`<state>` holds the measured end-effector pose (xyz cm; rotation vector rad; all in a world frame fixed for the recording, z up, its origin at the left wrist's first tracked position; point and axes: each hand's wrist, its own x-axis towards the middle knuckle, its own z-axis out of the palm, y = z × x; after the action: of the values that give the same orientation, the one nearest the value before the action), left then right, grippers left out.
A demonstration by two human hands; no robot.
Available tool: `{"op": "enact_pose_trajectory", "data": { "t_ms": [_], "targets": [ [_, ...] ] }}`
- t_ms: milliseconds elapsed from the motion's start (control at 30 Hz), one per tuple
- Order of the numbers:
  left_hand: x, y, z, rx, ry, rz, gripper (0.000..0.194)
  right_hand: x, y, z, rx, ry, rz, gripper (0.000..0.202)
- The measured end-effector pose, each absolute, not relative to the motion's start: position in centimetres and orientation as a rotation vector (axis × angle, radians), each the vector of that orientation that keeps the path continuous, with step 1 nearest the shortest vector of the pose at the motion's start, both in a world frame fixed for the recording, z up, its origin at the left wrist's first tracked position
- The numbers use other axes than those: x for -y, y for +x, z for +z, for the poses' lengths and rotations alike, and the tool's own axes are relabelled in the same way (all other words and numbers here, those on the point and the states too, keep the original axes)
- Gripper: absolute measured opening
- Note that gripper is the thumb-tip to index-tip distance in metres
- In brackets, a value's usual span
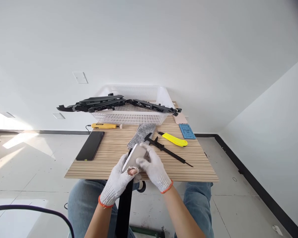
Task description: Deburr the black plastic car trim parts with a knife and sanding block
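Both my hands wear white knit gloves with orange cuffs. My left hand (pixel 121 178) is closed on the lower left side of a thin, light grey pad (pixel 136 156) with a white edge; bare thumb skin shows through a hole in that glove. On the pad's right side, the bent fingers of my right hand (pixel 152 167) grip its edge and face. A long black plastic strip (pixel 124 208) runs below my left hand toward my lap, partly hidden by it. Just beyond the pad lie a speckled grey sheet (pixel 142 135) and a black caliper (pixel 167 150).
A white basket (pixel 129 118) at the table's back holds long black plastic parts (pixel 99 103) that overhang its sides. Around the wood-striped table (pixel 109 138) lie a phone (pixel 90 145), a yellow corded tool (pixel 104 126), a yellow utility knife (pixel 174 139) and a blue card (pixel 187 131).
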<state>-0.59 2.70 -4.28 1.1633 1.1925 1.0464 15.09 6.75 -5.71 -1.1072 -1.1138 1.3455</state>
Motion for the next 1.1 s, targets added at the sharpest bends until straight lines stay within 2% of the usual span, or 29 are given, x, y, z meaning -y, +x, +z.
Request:
{"op": "enact_pose_trajectory", "data": {
  "t_ms": [167, 267, 433, 533, 733, 900, 1033, 1100],
  "targets": [
    [-2.8, -0.2, -4.2, -1.176, 1.074, 1.085, 0.061, -6.7, 14.9, -5.3, 0.917, -1.194, 1.273, 0.066],
    [-2.9, -0.1, -4.0, -1.224, 1.09, 1.106, 0.059, -6.9, 14.8, -5.5, 1.085, -1.126, 1.339, 0.065],
    [-2.8, 0.3, -2.7, -1.217, 1.026, 1.093, 0.053, -7.0, 14.7, -5.6, 0.944, -1.151, 1.29, 0.069],
    [-2.8, 0.4, -2.4, -1.231, 1.009, 1.093, 0.052, -6.9, 14.7, -5.7, 1.13, -1.109, 1.341, 0.065],
    [-2.9, -0.2, -3.6, -1.185, 1.045, 1.083, 0.055, -6.6, 14.5, -5.4, 1.025, -1.159, 1.344, 0.078],
    [-2.9, -0.6, -3.9, -1.21, 1.128, 1.082, 0.055, -6.3, 14.7, -5.4, 1.101, -1.113, 1.285, 0.068],
    [-2.9, -0.5, -3.5, -1.243, 1.096, 1.047, 0.061, -6.5, 14.8, -6.0, 0.941, -1.08, 1.245, 0.046],
    [-2.9, -0.4, -3.4, -1.259, 1.095, 1.071, 0.062, -6.6, 14.7, -6.1, 0.9, -1.093, 1.299, 0.047]
  ]
}}
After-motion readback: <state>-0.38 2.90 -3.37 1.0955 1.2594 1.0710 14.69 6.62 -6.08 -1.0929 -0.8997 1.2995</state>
